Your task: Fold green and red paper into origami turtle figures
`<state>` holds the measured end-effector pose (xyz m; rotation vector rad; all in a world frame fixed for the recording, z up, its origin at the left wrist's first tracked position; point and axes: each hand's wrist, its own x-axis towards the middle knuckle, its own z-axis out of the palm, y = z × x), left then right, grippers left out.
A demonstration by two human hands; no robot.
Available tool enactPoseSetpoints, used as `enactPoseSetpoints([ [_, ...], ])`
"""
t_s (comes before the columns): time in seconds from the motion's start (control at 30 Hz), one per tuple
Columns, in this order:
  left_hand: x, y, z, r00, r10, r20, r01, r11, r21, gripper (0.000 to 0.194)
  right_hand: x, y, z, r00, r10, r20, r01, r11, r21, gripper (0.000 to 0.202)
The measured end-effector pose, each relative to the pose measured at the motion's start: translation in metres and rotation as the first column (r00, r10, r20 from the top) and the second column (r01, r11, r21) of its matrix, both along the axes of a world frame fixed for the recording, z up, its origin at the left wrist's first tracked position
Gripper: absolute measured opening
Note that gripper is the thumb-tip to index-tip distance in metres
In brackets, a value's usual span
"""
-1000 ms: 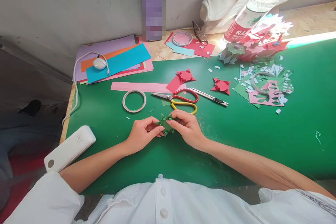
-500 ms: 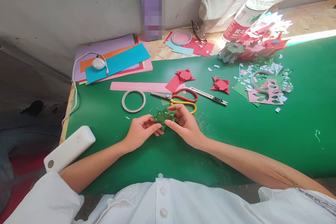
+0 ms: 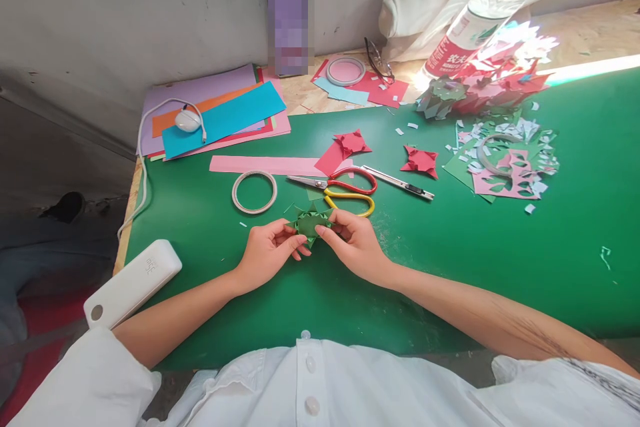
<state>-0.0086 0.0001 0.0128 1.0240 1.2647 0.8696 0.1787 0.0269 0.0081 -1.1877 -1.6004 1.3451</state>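
Note:
A green folded paper piece [image 3: 311, 224] with pointed corners is held between both hands above the green table mat [image 3: 480, 280]. My left hand [image 3: 270, 250] pinches its left side, thumb on top. On its right side, my right hand [image 3: 357, 243] grips the edge with thumb and fingers. Just beyond lie scissors [image 3: 350, 192] with one red and one yellow handle, their blades pointing left. Two red folded pieces [image 3: 353, 142] [image 3: 421, 162] and a pink strip [image 3: 265, 165] lie farther back. A utility knife [image 3: 400, 183] rests right of the scissors.
A tape roll [image 3: 254, 193] lies left of the scissors. Coloured sheets [image 3: 225, 121] and a white power bank [image 3: 133, 283] are at the left. A bottle [image 3: 480, 27], paper flowers [image 3: 500, 83] and scraps [image 3: 510, 167] occupy the back right. A phone [image 3: 289, 20] leans on the wall.
The fingers of my right hand have shifted slightly down and toward me along the green piece's right side. My left hand has barely moved.

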Motion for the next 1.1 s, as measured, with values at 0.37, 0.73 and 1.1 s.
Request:
enactPoseSetpoints([
  [0.37,-0.003,0.000,-0.002,1.000,-0.023,0.018,0.023,0.999,0.041,0.031,0.003,0.000,-0.002,0.997,0.074,0.018,-0.075,0.994,0.075,0.023],
  [0.73,-0.005,0.001,-0.001,0.998,0.014,0.059,-0.018,0.998,0.062,0.041,0.011,0.002,-0.005,0.995,0.083,-0.052,-0.079,0.994,0.073,0.037],
  [1.1,-0.004,0.000,0.001,0.996,0.051,0.079,-0.060,0.992,0.114,0.037,0.020,0.026,0.009,0.991,0.109,-0.072,-0.109,0.994,0.012,0.034],
])
